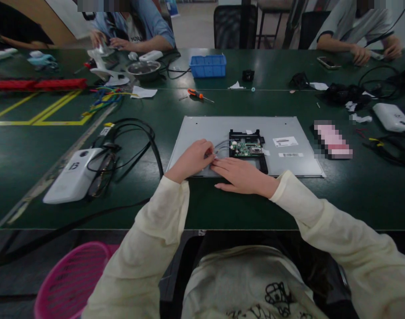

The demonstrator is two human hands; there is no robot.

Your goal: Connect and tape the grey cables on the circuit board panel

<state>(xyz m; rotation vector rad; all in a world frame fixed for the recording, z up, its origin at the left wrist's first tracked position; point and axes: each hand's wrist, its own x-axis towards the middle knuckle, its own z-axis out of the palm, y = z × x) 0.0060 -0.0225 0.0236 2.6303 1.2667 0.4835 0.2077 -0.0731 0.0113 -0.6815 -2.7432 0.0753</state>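
Observation:
A flat grey metal panel point(202, 128), like the back of a display, lies in front of me. On it sits a black bracket point(264, 165) with a green circuit board point(245, 148). Thin grey cables point(222, 144) run from the board toward my left hand point(197, 157). The fingers of that hand are curled in a pinch over the panel's left part; what is between them is too small to make out. My right hand point(238, 173) lies with its fingers stretched out flat, the tips on the panel close to the left fingertips.
A white power bank point(72, 175) with black cables is at the left; another white device point(393, 117) is at the right near a pink phone point(333, 138). Beyond the panel lie an orange-black screwdriver point(196, 94) and a blue basket point(208, 66). Other people sit across the table.

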